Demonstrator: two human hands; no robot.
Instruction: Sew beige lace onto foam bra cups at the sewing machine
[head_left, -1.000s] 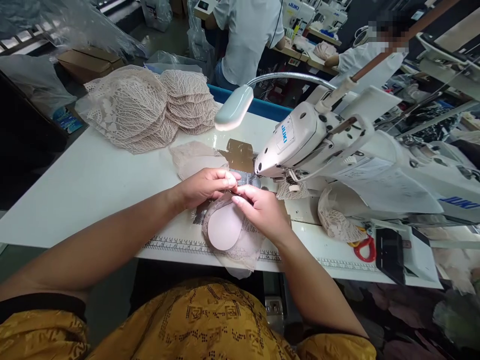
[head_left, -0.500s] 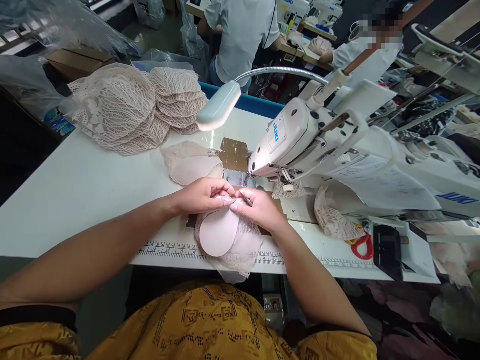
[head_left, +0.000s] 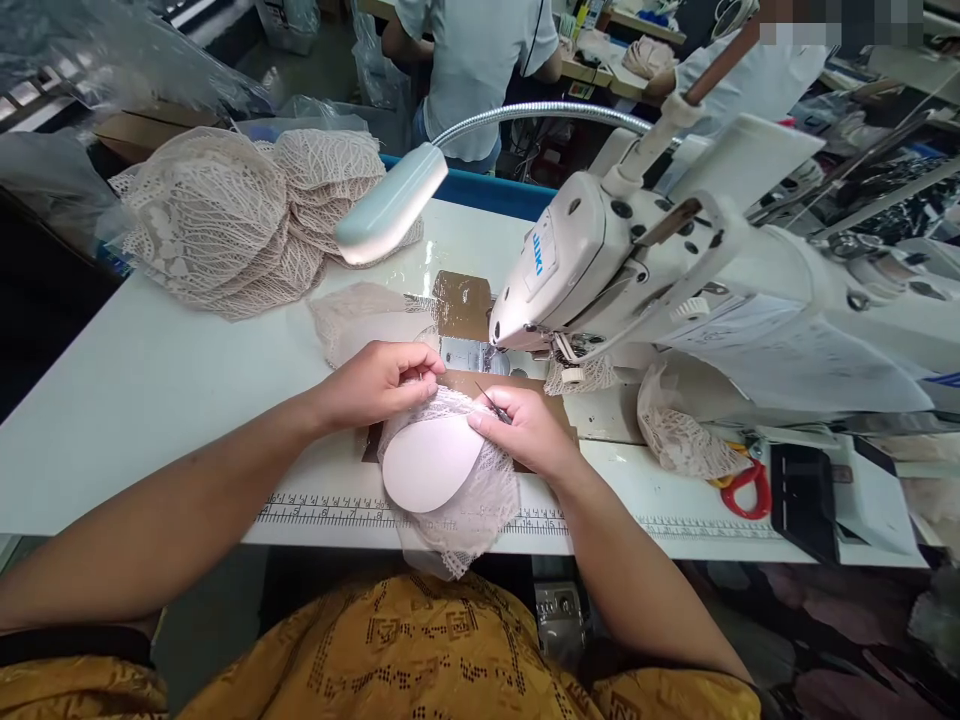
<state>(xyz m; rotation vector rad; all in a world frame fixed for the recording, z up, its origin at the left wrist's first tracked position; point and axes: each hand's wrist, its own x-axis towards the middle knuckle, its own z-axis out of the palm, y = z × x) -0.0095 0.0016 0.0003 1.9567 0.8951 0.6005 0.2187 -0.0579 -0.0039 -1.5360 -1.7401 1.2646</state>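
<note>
A pale, rounded bra cup pad [head_left: 431, 465] lies on lace fabric [head_left: 491, 500] at the table's front edge, the lace hanging slightly over it. My left hand [head_left: 386, 380] is closed in a pinch at the upper left edge of the lace. My right hand [head_left: 529, 425] grips a small dark pointed tool [head_left: 491, 402], its tip sticking out up and left. The thumb of that hand also presses on the lace beside the pad. Just beyond both hands is the needle area of a white sewing machine [head_left: 555, 265].
Lace pieces [head_left: 217, 220] are heaped at the back left, below a lamp head [head_left: 394, 205]. Another lace piece [head_left: 367, 325] lies left of the needle plate. Red-handled scissors [head_left: 748, 490] and a black case [head_left: 802, 500] lie at right. A person in white [head_left: 480, 80] sits beyond.
My hands, together before, have moved apart, the left one going left. The dark tool and more of the lace edge now show between them. The view has shifted slightly.
</note>
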